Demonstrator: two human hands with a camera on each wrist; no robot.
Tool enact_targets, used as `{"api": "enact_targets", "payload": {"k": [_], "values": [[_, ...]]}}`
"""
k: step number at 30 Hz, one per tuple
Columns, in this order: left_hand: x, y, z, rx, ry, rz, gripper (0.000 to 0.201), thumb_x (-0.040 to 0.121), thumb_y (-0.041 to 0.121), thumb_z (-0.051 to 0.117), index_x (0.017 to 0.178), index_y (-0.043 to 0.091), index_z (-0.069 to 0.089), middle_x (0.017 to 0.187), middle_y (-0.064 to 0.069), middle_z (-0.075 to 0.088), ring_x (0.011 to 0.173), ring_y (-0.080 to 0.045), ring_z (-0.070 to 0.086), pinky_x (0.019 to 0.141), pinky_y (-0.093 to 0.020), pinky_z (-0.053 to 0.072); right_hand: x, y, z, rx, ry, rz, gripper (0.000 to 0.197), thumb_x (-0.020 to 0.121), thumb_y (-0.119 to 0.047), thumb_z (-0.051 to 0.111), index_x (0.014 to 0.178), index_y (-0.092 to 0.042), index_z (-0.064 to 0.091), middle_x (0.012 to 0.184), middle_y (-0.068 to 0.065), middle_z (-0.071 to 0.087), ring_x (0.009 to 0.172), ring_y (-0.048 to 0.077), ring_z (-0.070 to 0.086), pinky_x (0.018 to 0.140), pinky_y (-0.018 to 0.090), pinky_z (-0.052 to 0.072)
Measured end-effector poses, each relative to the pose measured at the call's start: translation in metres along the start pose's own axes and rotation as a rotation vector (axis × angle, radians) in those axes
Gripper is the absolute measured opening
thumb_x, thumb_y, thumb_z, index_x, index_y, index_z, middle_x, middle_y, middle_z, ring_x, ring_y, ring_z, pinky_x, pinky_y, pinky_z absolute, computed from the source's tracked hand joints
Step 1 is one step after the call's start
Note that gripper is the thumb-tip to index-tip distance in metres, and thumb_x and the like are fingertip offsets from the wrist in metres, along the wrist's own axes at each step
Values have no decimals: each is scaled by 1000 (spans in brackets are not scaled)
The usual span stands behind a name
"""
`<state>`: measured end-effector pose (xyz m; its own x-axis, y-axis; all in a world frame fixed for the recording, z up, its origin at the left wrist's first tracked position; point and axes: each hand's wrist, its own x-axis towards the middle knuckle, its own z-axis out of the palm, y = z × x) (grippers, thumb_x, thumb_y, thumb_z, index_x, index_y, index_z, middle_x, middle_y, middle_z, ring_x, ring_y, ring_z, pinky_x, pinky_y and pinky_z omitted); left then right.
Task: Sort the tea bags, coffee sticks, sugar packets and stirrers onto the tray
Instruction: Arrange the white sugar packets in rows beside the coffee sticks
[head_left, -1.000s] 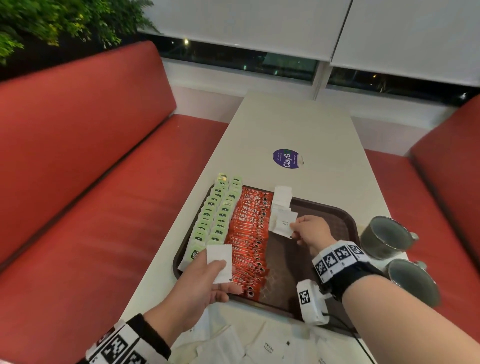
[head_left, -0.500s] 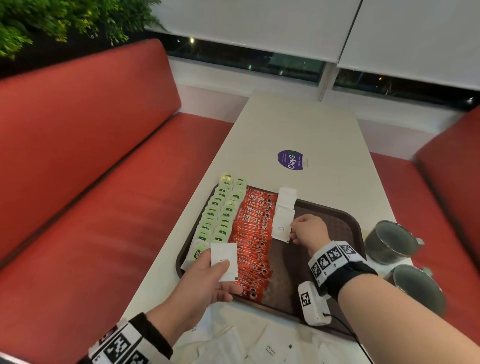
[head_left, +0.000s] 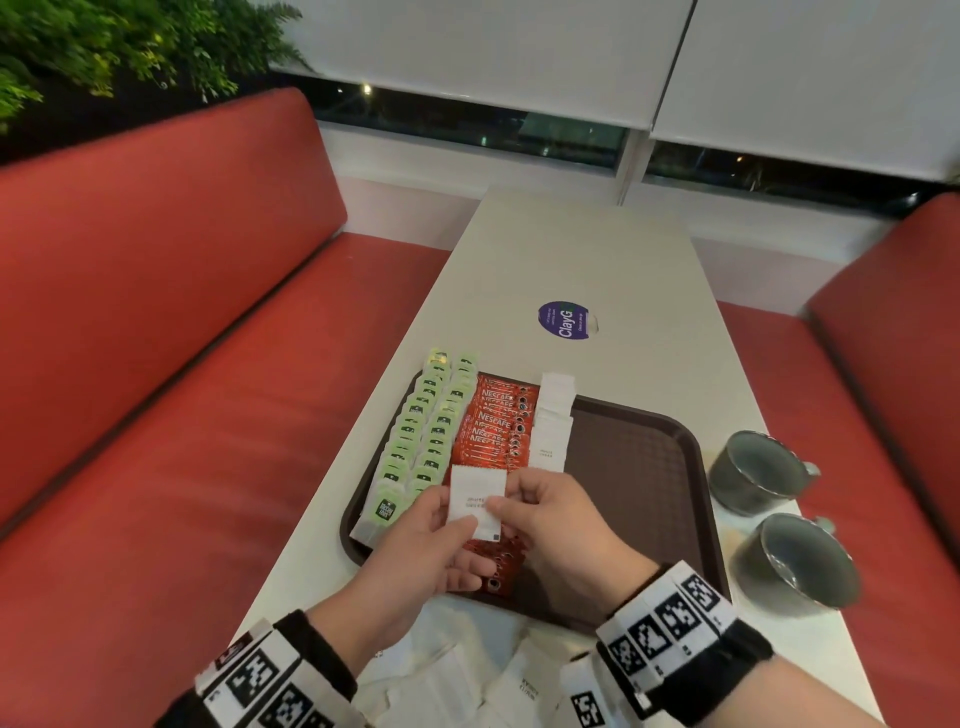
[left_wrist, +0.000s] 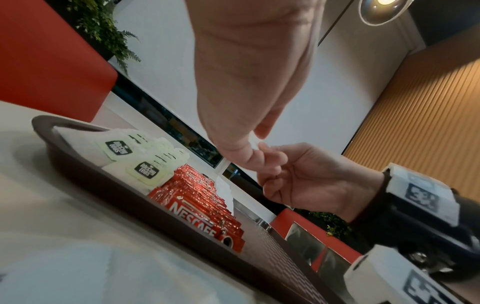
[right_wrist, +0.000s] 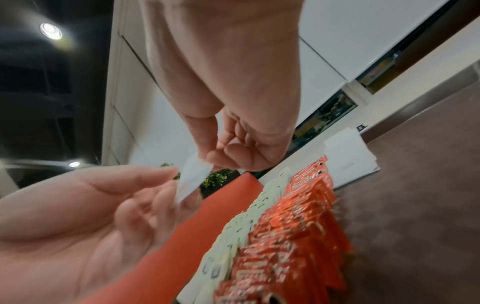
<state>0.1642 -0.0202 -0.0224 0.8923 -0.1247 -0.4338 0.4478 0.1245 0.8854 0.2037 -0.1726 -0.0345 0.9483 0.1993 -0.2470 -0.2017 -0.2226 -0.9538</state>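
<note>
Both hands meet over the tray (head_left: 675, 441): the left hand (head_left: 415, 561) pinches a white sugar packet (head_left: 475, 499) while the right hand (head_left: 550, 525) nips its right edge, likely taking it over. It hangs above the coffee sticks (head_left: 493, 431). Next, I judge, it joins the sugar row (head_left: 553, 421); more packets wait on the table (head_left: 571, 249), though they look blurry.

White table (head_left: 561, 249) carries brown tray (head_left: 644, 467), two grey cups (head_left: 753, 473), purple sticker (head_left: 565, 320), loose white packets (head_left: 441, 675) at near edge.
</note>
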Motion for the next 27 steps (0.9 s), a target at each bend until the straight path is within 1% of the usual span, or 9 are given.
{"api": "enact_targets", "payload": {"k": [2,4,8,13,16,18,23,25,27], "values": [[-3,1,-4,-5,26,-1,17,96,8,51,113,14,51,103,-11,59,67,-20,66,57,-27,52,2,-8,-10,46,49,42,20,89,-2,61,71,-10,61,55,0,57,48,7,52,52,19,44],[-6,1,-10,-14,50,6,16,95,8,53,110,13,52,101,-11,55,68,-21,66,58,-27,53,11,-9,-27,41,164,68,22,91,2,56,71,-6,56,54,2,54,39,1,49,42,13,39],[-12,-4,-24,-18,91,14,13,95,8,54,107,10,54,102,-12,55,69,-20,67,61,-28,53,45,10,-67,-162,372,169,18,91,-5,55,74,-8,55,58,6,54,42,11,43,38,20,32],[-24,-13,-42,-46,182,-1,12,94,6,54,106,8,56,109,-14,56,68,-21,66,63,-31,53,80,33,-85,-216,359,349,22,91,-1,52,72,-11,54,64,10,55,52,16,46,42,22,33],[-35,-15,-53,-77,238,-5,12,94,6,55,106,6,56,110,-13,59,68,-22,65,60,-29,52,92,35,-82,-197,306,445,13,93,0,49,87,-9,56,73,11,56,57,16,49,46,24,37],[-43,-16,-60,-83,269,2,11,93,7,56,104,6,57,107,-11,59,71,-23,64,60,-29,52,97,33,-77,-239,267,448,10,94,1,47,93,-6,54,71,9,55,59,16,51,50,27,42],[-58,-22,-81,56,345,27,7,93,4,55,98,7,58,94,-12,59,72,-20,65,64,-29,53,95,22,-70,-383,214,433,19,95,2,44,81,-4,55,78,10,59,68,19,58,66,30,52],[-64,-27,-92,170,361,33,8,92,4,56,95,9,61,95,-12,60,73,-17,66,66,-30,53,86,16,-68,-439,296,299,14,93,-2,48,94,0,62,87,12,61,75,23,61,75,37,54],[-70,-31,-101,316,365,29,8,91,9,59,93,14,65,94,-8,63,77,-16,67,71,-32,56,62,6,-60,-431,385,165,20,91,-7,51,107,-6,63,94,8,63,76,24,64,71,36,54]]}}
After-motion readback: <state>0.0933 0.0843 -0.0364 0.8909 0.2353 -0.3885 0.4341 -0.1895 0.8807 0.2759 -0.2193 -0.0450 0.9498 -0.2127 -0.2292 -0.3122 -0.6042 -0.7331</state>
